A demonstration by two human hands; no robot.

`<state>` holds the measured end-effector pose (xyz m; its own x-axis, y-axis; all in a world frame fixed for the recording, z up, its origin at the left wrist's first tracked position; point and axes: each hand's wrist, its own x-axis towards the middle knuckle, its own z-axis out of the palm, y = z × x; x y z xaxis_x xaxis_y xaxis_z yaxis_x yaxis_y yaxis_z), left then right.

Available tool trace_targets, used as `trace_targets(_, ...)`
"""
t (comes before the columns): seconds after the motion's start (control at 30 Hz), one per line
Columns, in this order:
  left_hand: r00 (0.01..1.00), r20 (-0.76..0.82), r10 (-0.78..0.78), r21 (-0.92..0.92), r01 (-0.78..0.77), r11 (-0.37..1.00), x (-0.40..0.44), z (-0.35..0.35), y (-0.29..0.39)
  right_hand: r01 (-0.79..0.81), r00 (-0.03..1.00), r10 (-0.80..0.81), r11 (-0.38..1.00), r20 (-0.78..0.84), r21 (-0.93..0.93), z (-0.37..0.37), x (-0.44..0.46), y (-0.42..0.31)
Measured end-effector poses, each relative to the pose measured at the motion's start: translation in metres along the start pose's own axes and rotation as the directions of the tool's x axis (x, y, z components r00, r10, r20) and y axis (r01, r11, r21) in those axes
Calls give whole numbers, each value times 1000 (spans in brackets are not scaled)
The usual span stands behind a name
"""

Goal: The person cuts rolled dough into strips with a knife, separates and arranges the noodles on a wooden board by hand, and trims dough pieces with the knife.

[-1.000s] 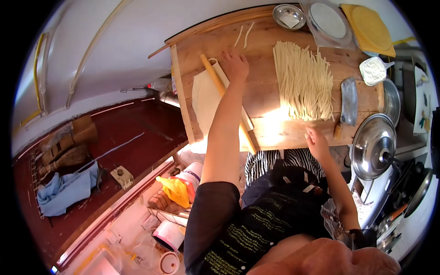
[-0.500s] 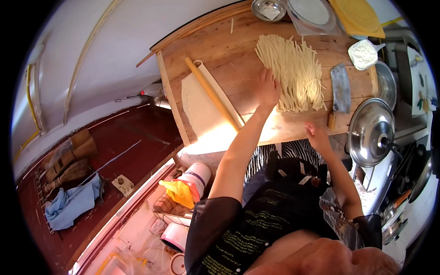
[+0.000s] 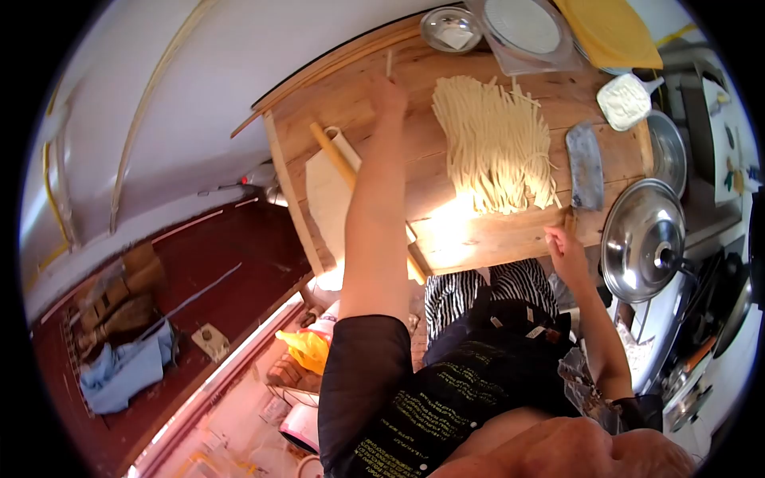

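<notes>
My left hand (image 3: pixel 388 95) reaches across the wooden table (image 3: pixel 434 151) toward its far edge. Its fingertips are at the lower end of a single loose noodle strip (image 3: pixel 390 62); blur hides whether they grip it. A wide bundle of cut noodles (image 3: pixel 494 147) lies in the middle. Left of it, a rolling pin (image 3: pixel 333 154) rests on a folded dough sheet (image 3: pixel 325 199), partly covered by my left forearm. Near the front edge my right hand (image 3: pixel 566 253) hovers with loosely bent fingers, holding nothing visible. Just beyond it is the handle of a cleaver (image 3: pixel 586 167).
A steel bowl (image 3: pixel 451 30), a plastic-wrapped plate (image 3: pixel 522 25) and a yellow lid (image 3: pixel 612 32) stand at the back. At right are a white scoop of flour (image 3: pixel 625 102), a metal basin (image 3: pixel 668 151) and a domed pot lid (image 3: pixel 642 239).
My left hand has moved from the noodle bundle's left side to the loose strip at the far left. My right hand has shifted slightly toward the cleaver handle. The view has tilted slightly.
</notes>
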<state>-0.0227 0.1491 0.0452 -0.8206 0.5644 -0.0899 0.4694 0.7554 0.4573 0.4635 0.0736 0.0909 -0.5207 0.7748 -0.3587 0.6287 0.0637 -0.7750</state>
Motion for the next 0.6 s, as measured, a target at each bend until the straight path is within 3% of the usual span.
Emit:
trace_targets(0.03,999,22,41,123,-44,991,6,16,5,-91,996,91,996,1,-14,-2,-12,3)
trace_targets(0.07,998,35,49,124,-53,991,12,22,5,-156,987,157,988,22,-19,-1,-13,7)
trace_targets(0.13,983,-85,162,257,-135,957,20,37,-9,-168,985,168,985,26,-26,2,-18,15)
trace_targets(0.17,984,-72,161,263,-136,955,15,47,-18,-173,984,175,984,42,-34,3,-23,19)
trace_targets(0.23,854,-328,404,377,-273,885,4,47,-21,-158,987,159,987,34,-18,4,-20,17)
trace_targets(0.27,961,-55,271,278,-246,928,-18,41,-17,-138,990,138,990,25,-7,4,-17,16)
trace_targets(0.3,964,238,120,194,-168,967,-58,22,-7,-141,989,142,990,43,-9,0,-18,10)
trace_targets(0.37,961,117,251,-11,-251,968,-89,38,-23,-124,992,123,991,37,46,-1,-2,-1)
trace_targets(0.43,945,198,261,-173,-229,958,-149,23,-11,-48,999,49,997,-7,61,2,9,7)
trace_targets(0.5,977,189,104,-358,-30,933,-206,27,-19,102,974,-125,987,-190,-125,-5,18,-19)
trace_targets(0.57,974,223,43,-413,54,909,-221,23,-22,74,984,-87,993,-156,-88,-8,23,-13)
trace_targets(0.6,994,68,85,-392,-51,919,-238,12,-32,105,963,-153,971,-222,-215,-6,28,-15)
